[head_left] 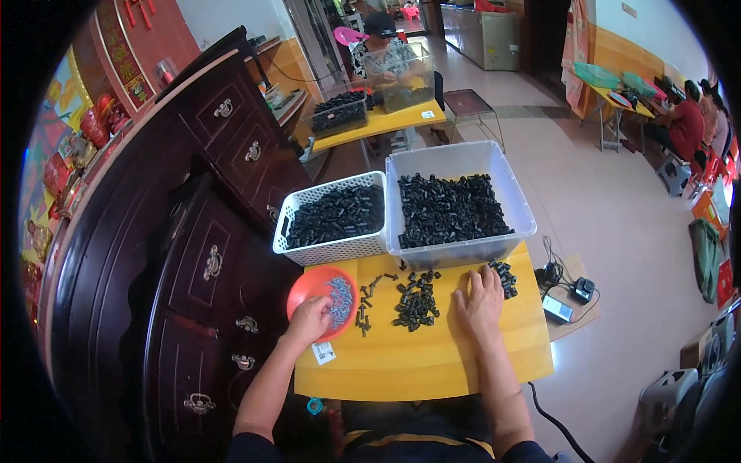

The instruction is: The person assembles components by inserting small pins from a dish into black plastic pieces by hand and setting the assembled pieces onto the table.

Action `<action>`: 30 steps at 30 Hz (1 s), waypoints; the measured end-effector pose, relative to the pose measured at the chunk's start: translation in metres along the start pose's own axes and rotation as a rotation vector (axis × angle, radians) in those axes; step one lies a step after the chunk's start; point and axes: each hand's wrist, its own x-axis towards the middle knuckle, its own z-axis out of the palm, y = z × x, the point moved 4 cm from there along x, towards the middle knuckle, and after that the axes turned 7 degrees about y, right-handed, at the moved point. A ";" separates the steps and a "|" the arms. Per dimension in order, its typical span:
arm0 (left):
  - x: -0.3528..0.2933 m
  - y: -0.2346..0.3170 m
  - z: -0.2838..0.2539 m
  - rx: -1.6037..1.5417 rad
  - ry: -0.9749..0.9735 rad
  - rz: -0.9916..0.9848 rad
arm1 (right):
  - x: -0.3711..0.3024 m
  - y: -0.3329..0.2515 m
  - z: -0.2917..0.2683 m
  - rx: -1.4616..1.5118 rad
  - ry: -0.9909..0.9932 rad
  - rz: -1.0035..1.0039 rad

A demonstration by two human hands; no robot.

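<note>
My left hand (pixel 310 318) reaches into a round orange-red bowl (pixel 306 287), its fingers drawn together at the edge of a heap of small silvery screws (pixel 340 296). What those fingers hold is too small to tell. On the yellow table (pixel 424 366), my right hand (pixel 482 299) lies with fingers stretched out beside a small group of black plastic parts (pixel 505 279). Between my hands is a larger pile of short black parts (pixel 417 302). A loose line of longer black pieces (pixel 364 309) runs along the bowl's right side.
Behind the piles stand a white perforated basket (pixel 336 251) and a clear bin (pixel 471 256), both full of black parts. A dark wooden cabinet (pixel 197 285) borders the table's left. Boxed devices (pixel 557 309) and cables sit at right. Other people work at tables farther off.
</note>
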 end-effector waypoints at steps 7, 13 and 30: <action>-0.007 0.006 -0.007 0.032 -0.013 -0.035 | -0.001 -0.007 -0.002 0.132 0.063 -0.134; 0.000 0.010 -0.001 0.027 0.021 0.083 | 0.003 -0.009 0.003 0.296 0.031 -0.204; -0.002 0.028 -0.035 -0.072 0.017 0.024 | 0.002 -0.020 -0.004 0.277 0.015 -0.200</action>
